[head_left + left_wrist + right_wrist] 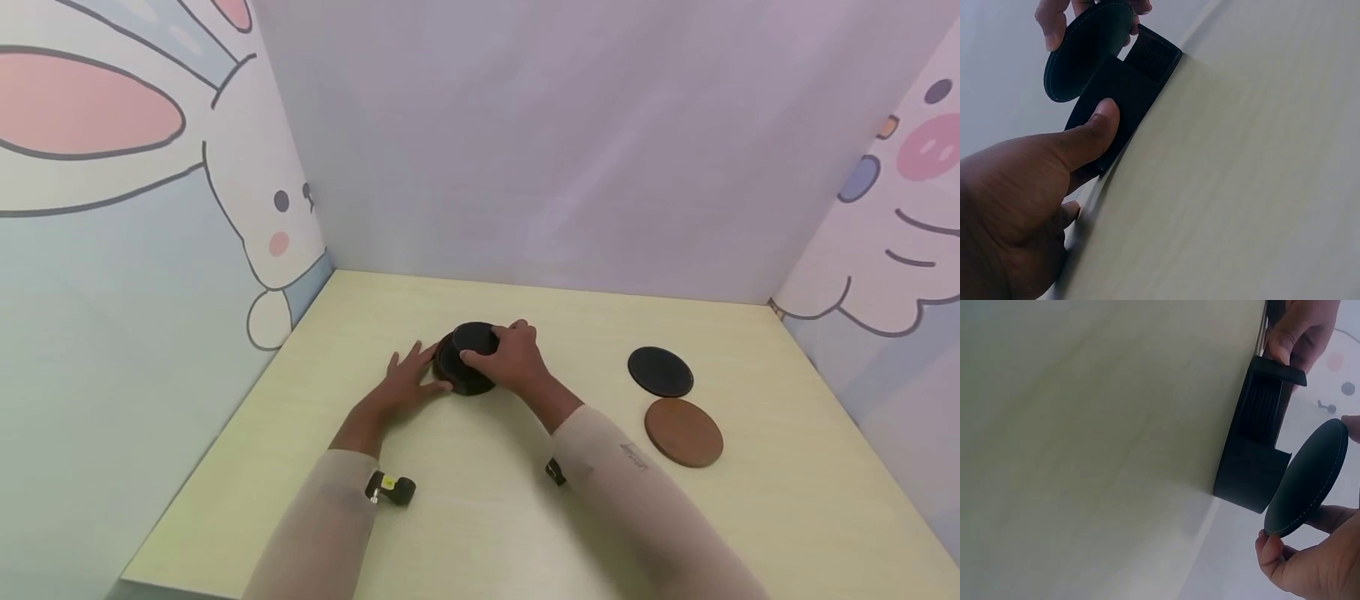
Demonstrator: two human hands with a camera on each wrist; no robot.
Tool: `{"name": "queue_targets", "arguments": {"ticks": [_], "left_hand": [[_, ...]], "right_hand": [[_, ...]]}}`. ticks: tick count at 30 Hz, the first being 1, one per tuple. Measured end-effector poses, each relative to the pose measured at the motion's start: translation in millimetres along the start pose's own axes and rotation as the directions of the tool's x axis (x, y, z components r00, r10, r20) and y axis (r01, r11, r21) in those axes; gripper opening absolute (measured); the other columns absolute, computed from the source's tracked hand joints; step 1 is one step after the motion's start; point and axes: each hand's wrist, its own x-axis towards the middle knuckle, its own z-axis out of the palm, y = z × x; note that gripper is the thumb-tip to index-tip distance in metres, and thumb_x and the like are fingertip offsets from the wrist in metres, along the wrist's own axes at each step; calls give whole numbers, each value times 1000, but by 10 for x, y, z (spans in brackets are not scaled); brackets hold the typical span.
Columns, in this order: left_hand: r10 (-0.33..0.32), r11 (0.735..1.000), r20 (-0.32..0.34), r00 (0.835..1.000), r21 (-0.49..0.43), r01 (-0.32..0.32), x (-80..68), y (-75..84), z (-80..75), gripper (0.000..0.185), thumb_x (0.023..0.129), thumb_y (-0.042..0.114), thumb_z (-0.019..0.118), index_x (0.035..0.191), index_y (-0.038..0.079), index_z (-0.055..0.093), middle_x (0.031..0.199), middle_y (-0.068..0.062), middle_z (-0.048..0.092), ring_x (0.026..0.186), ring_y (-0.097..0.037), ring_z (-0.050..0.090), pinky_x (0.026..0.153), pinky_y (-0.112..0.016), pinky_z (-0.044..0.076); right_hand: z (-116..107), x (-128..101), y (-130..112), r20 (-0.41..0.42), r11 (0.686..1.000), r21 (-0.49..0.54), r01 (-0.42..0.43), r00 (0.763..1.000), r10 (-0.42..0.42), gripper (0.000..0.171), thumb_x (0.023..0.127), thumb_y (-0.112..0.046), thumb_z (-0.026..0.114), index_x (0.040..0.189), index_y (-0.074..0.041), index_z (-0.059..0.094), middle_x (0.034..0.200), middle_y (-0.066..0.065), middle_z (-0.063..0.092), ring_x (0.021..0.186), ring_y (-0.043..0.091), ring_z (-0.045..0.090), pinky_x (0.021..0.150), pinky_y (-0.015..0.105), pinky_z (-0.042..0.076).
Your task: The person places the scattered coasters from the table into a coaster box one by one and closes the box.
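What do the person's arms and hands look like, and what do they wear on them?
Both arms wear long, snug beige sleeves ending at the wrists. The left hand and right hand are bare. A small black device with a yellow mark sits at the left wrist; another dark one sits at the right.

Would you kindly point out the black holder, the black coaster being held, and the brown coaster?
black holder [1250,472], right wrist view, side wall.
black coaster [1307,478], right wrist view, flat face.
brown coaster [683,432], head view, centre.

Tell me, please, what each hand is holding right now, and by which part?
The right hand pinches a black round coaster by its rim. The left hand steadies the black coaster holder, thumb on its side wall.
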Motion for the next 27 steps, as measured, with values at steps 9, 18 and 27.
{"name": "queue_targets", "arguments": {"ticks": [9,18,27], "left_hand": [[24,1000,-5,1000,6,-24,1,13,-19,90,104,62,65,177,31,22,184,-14,22,174,-39,0,137,-66,-11],[41,999,-7,999,11,-41,3,19,-26,90,104,54,69,176,22,25,182,-18,24,173,-43,3,137,-68,-10],[53,998,-1,999,21,-53,35,12,-10,88,105,50,69,176,24,24,181,-15,28,173,-42,3,137,-67,-11]], "right_hand": [[103,32,-126,-20,975,-221,35,999,-40,80,91,-64,74,147,-7,68,136,23,59,127,39,53,104,53,57],[181,42,-173,-6,944,-323,69,997,-75,75,91,-66,72,143,-12,70,133,19,61,131,37,51,108,56,47],[182,25,-167,20,932,-345,111,994,-111,81,90,-71,73,149,-15,63,152,24,54,144,41,43,112,59,43]]}}
